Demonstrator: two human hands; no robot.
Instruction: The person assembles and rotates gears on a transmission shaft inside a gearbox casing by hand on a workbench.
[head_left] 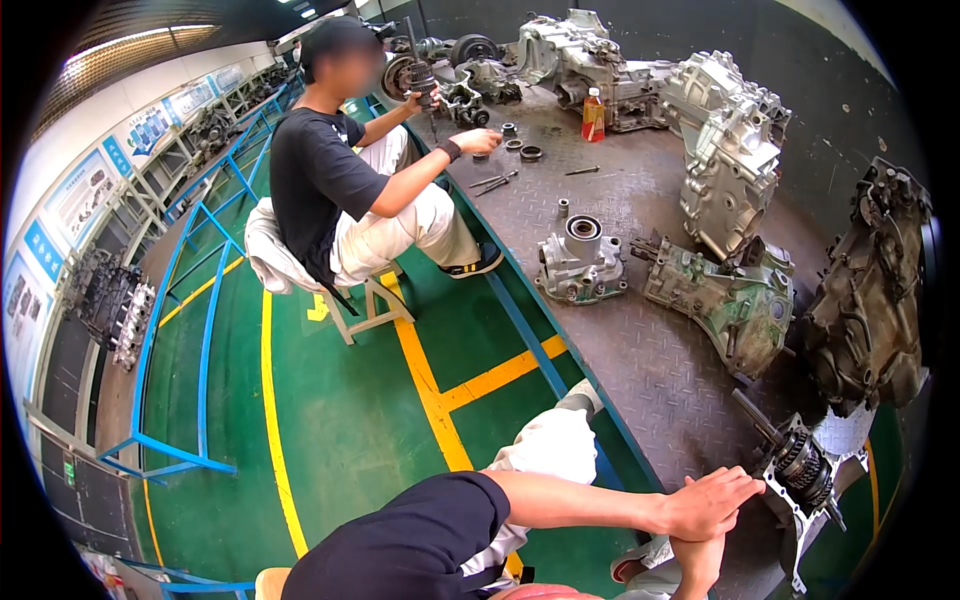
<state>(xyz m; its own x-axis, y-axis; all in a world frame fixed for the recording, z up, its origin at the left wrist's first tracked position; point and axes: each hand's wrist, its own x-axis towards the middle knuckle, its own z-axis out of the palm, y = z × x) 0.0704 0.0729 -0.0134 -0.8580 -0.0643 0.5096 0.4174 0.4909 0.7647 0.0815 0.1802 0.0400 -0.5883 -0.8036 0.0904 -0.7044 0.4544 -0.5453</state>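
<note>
My left hand [708, 505] reaches across at the lower right, fingers stretched out toward a gear shaft assembly [803, 468]. The dark stacked gears sit in an open metal gearbox housing [797, 545] at the table's near right corner. The fingertips come close to the housing; whether they touch it I cannot tell. My right forearm [698, 566] rises from the lower edge, crossing under my left hand. My left hand covers the right hand, so its fingers and anything in them are hidden.
A steel-plate table [640, 370] carries a round-bored housing [582, 262], a green-stained gearbox case [735, 310], a large silver gearbox [725, 150], a dark casing [870, 290] and a drink bottle [593, 118]. A seated person [330, 170] across to the left holds a geared shaft [423, 82].
</note>
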